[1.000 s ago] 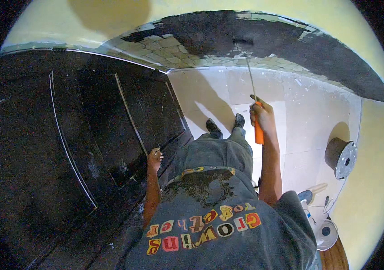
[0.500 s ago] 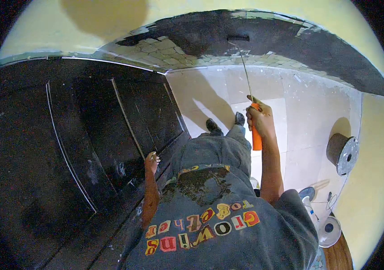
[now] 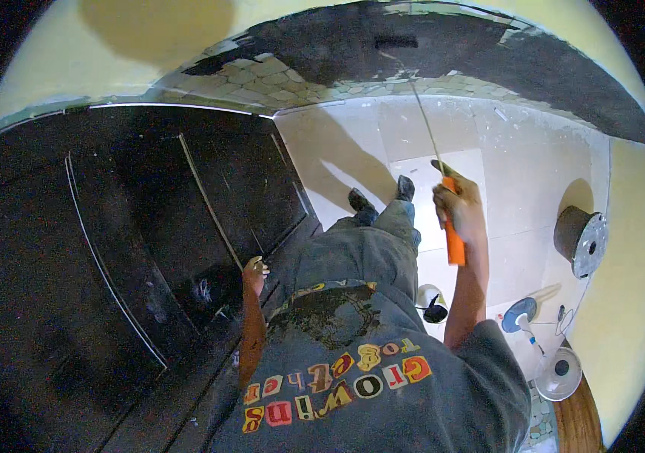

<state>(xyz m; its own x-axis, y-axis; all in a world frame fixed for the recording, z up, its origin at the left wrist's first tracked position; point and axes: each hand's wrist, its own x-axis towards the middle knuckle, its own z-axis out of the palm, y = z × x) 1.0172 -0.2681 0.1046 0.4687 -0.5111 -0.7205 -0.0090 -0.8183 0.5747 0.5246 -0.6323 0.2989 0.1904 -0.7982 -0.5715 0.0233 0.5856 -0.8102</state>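
My right hand (image 3: 460, 208) is wrapped round the orange handle (image 3: 453, 234) of a paint roller. Its thin metal rod runs up and away to the small dark roller head (image 3: 396, 43), which lies against the dark grey painted band (image 3: 337, 45) on the wall. Patches of stone-patterned surface (image 3: 254, 83) show along the band's lower edge. On the left, my left hand (image 3: 256, 273) is beside the dark panelled door (image 3: 156, 226), with its fingers curled. What they hold, if anything, is too small to make out.
A cable spool (image 3: 581, 235) stands by the right wall. Below it are a blue round-based stand (image 3: 520, 314), a thin cable (image 3: 564, 323) and a round white object (image 3: 560, 374). A pale container (image 3: 430, 298) with something black in it stands on the tiled floor near my right forearm.
My right hand has moved to the right and slightly nearer with the roller handle. The view has shifted, and the pale container beside my forearm shows more fully. My left hand stays put.
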